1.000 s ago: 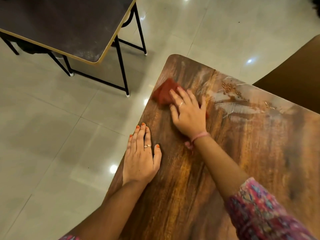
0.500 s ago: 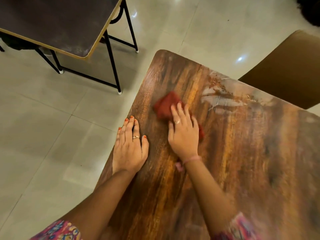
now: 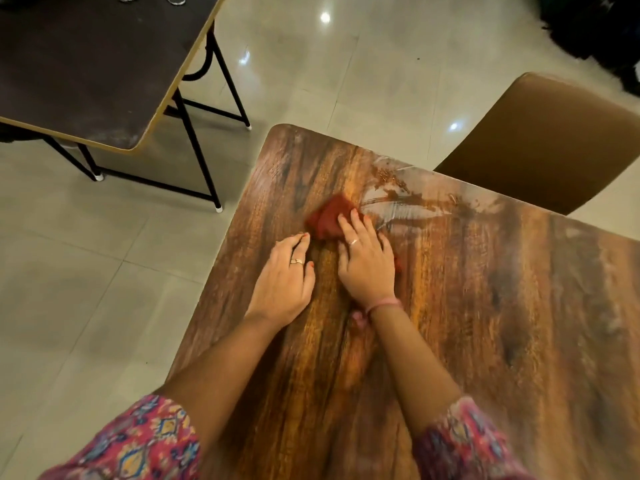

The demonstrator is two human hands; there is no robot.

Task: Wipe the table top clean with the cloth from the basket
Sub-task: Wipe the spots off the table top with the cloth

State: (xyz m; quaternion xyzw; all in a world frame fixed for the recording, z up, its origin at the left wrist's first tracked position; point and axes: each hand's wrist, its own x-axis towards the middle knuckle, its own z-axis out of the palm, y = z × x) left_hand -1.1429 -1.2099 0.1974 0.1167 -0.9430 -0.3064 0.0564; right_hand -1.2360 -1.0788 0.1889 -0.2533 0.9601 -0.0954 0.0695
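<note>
the right hand (image 3: 367, 263) lies palm down on a crumpled red cloth (image 3: 328, 217), fingers stretched nearly straight over it and pressing it flat against the wooden table top (image 3: 485, 323); the cloth's soft, creased edge sticks out past the fingertips toward the table's far left corner, and a scrap of red shows by the outer side of the hand. the left hand (image 3: 284, 277) rests flat on the wood just beside it, fingers relaxed and close together, holding nothing — a ring on one finger, orange polish on the nails. the table top is glossy, with dark brown and amber grain running lengthwise and a rounded corner. past the cloth, a pale streaky smear (image 3: 401, 202) with gritty brown crumbs sits near the far edge. a pink thread band (image 3: 384, 304) circles the right wrist; both sleeves are patterned pink fabric. on the shiny tiled floor (image 3: 86, 254) stand a dark folding table (image 3: 90, 64) with thin black legs and a tan padded chair (image 3: 554, 140).
</note>
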